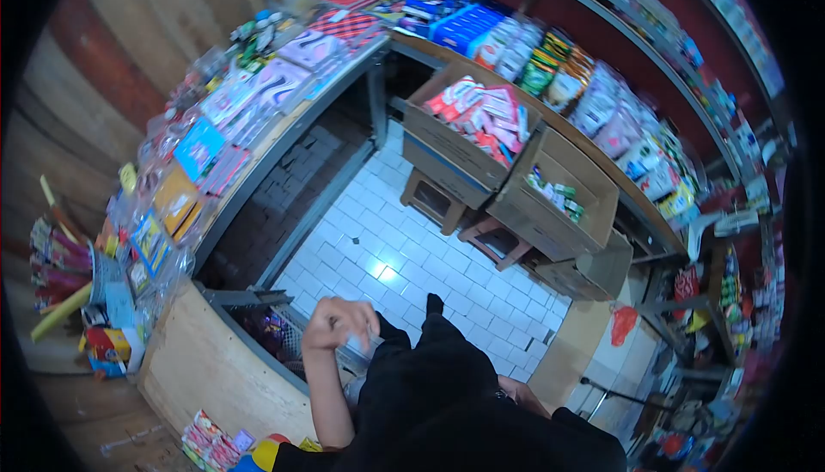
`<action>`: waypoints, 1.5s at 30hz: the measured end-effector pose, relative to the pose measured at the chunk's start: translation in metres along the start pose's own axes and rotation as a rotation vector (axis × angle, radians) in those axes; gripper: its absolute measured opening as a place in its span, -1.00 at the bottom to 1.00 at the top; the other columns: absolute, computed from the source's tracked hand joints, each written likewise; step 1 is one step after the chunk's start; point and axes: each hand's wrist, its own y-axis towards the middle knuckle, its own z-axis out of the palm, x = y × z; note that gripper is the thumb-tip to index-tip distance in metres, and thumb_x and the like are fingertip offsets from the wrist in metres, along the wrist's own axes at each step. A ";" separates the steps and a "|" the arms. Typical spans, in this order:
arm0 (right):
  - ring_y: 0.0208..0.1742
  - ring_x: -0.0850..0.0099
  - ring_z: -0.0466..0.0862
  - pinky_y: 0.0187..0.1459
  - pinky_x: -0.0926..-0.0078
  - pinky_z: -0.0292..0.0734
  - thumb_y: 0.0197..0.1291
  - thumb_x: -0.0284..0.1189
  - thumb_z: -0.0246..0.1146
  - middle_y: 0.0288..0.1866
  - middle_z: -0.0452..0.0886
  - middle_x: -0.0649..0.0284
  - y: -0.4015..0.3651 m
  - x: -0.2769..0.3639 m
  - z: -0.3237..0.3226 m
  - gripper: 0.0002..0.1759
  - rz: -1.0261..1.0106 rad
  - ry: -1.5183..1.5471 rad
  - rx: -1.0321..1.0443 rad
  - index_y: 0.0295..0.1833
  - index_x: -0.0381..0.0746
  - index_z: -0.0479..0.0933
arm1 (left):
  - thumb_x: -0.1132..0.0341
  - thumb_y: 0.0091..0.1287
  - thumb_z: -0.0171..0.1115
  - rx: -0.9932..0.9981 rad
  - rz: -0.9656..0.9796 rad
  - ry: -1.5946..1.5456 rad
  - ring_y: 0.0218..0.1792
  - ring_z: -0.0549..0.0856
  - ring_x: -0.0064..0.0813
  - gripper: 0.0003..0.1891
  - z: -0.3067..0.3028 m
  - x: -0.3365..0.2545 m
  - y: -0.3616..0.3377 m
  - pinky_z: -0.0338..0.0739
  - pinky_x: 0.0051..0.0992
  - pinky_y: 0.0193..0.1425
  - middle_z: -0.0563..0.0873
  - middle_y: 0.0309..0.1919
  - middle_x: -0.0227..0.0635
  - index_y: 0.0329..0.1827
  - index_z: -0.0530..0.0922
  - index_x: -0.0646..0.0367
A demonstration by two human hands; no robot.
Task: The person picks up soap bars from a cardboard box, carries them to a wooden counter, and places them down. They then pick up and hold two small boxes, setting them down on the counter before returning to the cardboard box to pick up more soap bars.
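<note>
Wire basket (285, 336) just beneath the raised left hand (338, 323)

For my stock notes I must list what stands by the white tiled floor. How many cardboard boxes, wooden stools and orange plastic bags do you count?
Open cardboard boxes: 3
Wooden stools: 2
Orange plastic bag: 1
Total: 6

One head-worn view looks steeply down, wide-angled, over the floor (391, 253) and shelves (277, 147). The left hand (339, 324) sits close below the lens.
</note>
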 end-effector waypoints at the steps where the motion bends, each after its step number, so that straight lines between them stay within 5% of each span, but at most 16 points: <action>1: -0.39 0.41 0.68 -0.36 0.39 0.65 0.28 -0.27 0.11 -0.35 0.71 0.23 0.007 -0.009 -0.010 -0.69 -0.015 0.023 0.031 -0.20 -0.29 0.62 | 0.14 0.33 0.34 -0.141 -0.179 0.104 -0.44 0.67 -0.37 -0.68 -0.007 0.025 -0.001 0.51 -0.40 -0.25 0.75 -0.42 -0.21 -0.35 0.68 0.28; 6: -0.39 0.40 0.68 -0.37 0.39 0.66 0.27 -0.29 0.11 -0.35 0.71 0.22 0.060 -0.072 -0.114 -0.70 0.029 0.191 0.218 -0.21 -0.29 0.62 | 0.02 0.31 0.36 -0.354 -0.886 0.374 -0.50 0.56 -0.65 -0.64 -0.025 0.172 -0.027 0.41 -0.55 -0.36 0.63 -0.59 -0.43 -0.40 0.64 0.18; 9: -0.12 0.30 0.66 -0.27 0.22 0.68 0.20 -0.18 0.20 -0.09 0.68 0.18 0.002 -0.047 -0.082 -0.58 -0.291 -0.146 0.021 0.05 -0.23 0.56 | -0.02 0.32 0.34 -0.397 -1.181 0.548 -0.51 0.52 -0.73 -0.63 -0.026 0.245 -0.074 0.39 -0.56 -0.40 0.57 -0.62 -0.49 -0.43 0.63 0.12; 11: 0.06 0.24 0.65 -0.20 0.11 0.69 0.16 -0.11 0.26 0.08 0.66 0.15 -0.025 -0.030 -0.072 -0.43 -0.362 -0.353 -0.176 0.22 -0.19 0.52 | 0.08 0.29 0.39 -0.463 -1.205 0.624 -0.54 0.51 -0.65 -0.66 -0.043 0.307 -0.135 0.38 -0.55 -0.44 0.60 -0.61 -0.45 -0.43 0.63 0.19; 14: 0.03 0.28 0.67 -0.07 0.18 0.63 0.10 -0.13 0.27 0.06 0.69 0.09 -0.071 0.007 -0.055 -0.45 -0.235 -0.402 -0.434 0.15 -0.23 0.58 | 0.06 0.28 0.39 -0.715 -1.041 0.847 -0.51 0.55 -0.56 -0.64 -0.036 0.355 -0.190 0.45 -0.46 -0.38 0.62 -0.61 -0.40 -0.37 0.68 0.25; 17: 0.00 0.25 0.70 0.04 0.24 0.58 0.07 -0.11 0.27 0.02 0.71 0.00 -0.067 0.015 -0.073 -0.49 -0.090 -0.533 -0.603 0.04 -0.24 0.66 | 0.06 0.27 0.38 -0.845 -1.246 0.751 -0.47 0.60 -0.50 -0.63 -0.063 0.376 -0.208 0.51 -0.37 -0.31 0.67 -0.55 -0.33 -0.31 0.71 0.28; 19: 0.00 0.15 0.70 0.04 0.21 0.57 0.06 -0.09 0.27 0.01 0.70 -0.04 -0.047 0.008 -0.101 -0.51 -0.137 -0.688 -0.700 -0.03 -0.23 0.69 | 0.04 0.32 0.33 -0.722 -1.310 0.810 -0.45 0.61 -0.54 -0.60 -0.062 0.384 -0.201 0.52 -0.40 -0.30 0.69 -0.51 -0.32 -0.35 0.69 0.30; 24: 0.01 -0.02 0.67 0.04 0.15 0.57 0.09 -0.08 0.25 -0.04 0.69 -0.03 -0.042 0.029 -0.114 -0.56 -0.280 -0.645 -0.960 -0.14 -0.23 0.69 | -0.01 0.37 0.27 -0.592 -1.220 0.634 -0.43 0.60 -0.57 -0.54 -0.039 0.377 -0.135 0.51 -0.46 -0.34 0.70 -0.51 -0.32 -0.37 0.69 0.31; 27: 0.02 0.01 0.68 0.07 0.16 0.56 0.12 -0.09 0.24 -0.05 0.70 -0.02 -0.041 0.050 -0.116 -0.59 -0.334 -0.557 -1.110 -0.16 -0.22 0.66 | -0.05 0.39 0.25 -0.478 -1.383 0.650 -0.41 0.62 -0.57 -0.50 -0.055 0.394 -0.104 0.51 -0.46 -0.34 0.72 -0.49 -0.29 -0.36 0.69 0.32; 33: 0.14 -0.01 0.63 0.16 0.14 0.51 0.14 -0.09 0.23 0.05 0.66 -0.05 -0.069 0.108 -0.128 -0.56 -0.284 -0.456 -0.930 -0.07 -0.23 0.66 | -0.13 0.41 0.18 -0.208 -1.336 0.791 -0.39 0.66 -0.51 -0.43 -0.120 0.440 -0.040 0.53 -0.39 -0.32 0.74 -0.46 -0.22 -0.32 0.68 0.35; 36: 0.06 -0.03 0.66 0.11 0.13 0.54 0.14 -0.05 0.24 -0.01 0.69 0.00 -0.055 0.119 -0.144 -0.54 -0.496 -0.522 -1.039 -0.11 -0.23 0.64 | -0.10 0.42 0.15 -0.226 -1.289 0.867 -0.42 0.65 -0.45 -0.47 -0.145 0.463 0.014 0.53 -0.36 -0.31 0.71 -0.50 -0.24 -0.28 0.68 0.31; 37: 0.02 -0.03 0.67 0.08 0.12 0.56 0.15 -0.04 0.22 -0.04 0.69 0.00 -0.054 0.123 -0.149 -0.54 -0.504 -0.496 -1.090 -0.14 -0.24 0.64 | 0.00 0.44 0.15 -0.177 -1.242 0.911 -0.56 0.59 -0.48 -0.57 -0.152 0.465 0.035 0.48 -0.41 -0.46 0.63 -0.59 -0.32 -0.27 0.67 0.25; 39: -0.05 -0.05 0.69 0.04 0.11 0.58 0.17 -0.02 0.20 -0.10 0.70 0.00 -0.072 0.148 -0.147 -0.53 -0.516 -0.443 -1.186 -0.19 -0.25 0.63 | 0.12 0.46 0.11 -0.291 -1.431 0.751 -0.62 0.48 -0.61 -0.71 -0.149 0.463 0.090 0.33 -0.54 -0.59 0.51 -0.62 -0.46 -0.17 0.61 0.19; 42: -0.12 0.01 0.72 -0.02 0.17 0.60 0.21 -0.13 0.23 -0.16 0.71 0.02 -0.069 0.182 -0.164 -0.63 -0.501 -0.369 -1.468 -0.21 -0.25 0.62 | 0.19 0.39 0.19 -0.535 -1.345 0.497 -0.77 0.31 -0.66 -0.79 -0.136 0.468 0.160 0.13 -0.58 -0.72 0.37 -0.72 -0.51 -0.18 0.58 0.16; 45: -0.17 0.23 0.73 -0.06 0.34 0.60 0.26 -0.29 0.28 -0.22 0.71 0.08 -0.123 0.226 -0.146 -0.73 -0.812 -0.055 -1.294 -0.12 -0.30 0.58 | 0.23 0.39 0.17 -0.589 -1.293 0.330 -0.73 0.33 -0.64 -0.83 -0.131 0.480 0.193 0.18 -0.59 -0.67 0.36 -0.69 -0.53 -0.13 0.57 0.11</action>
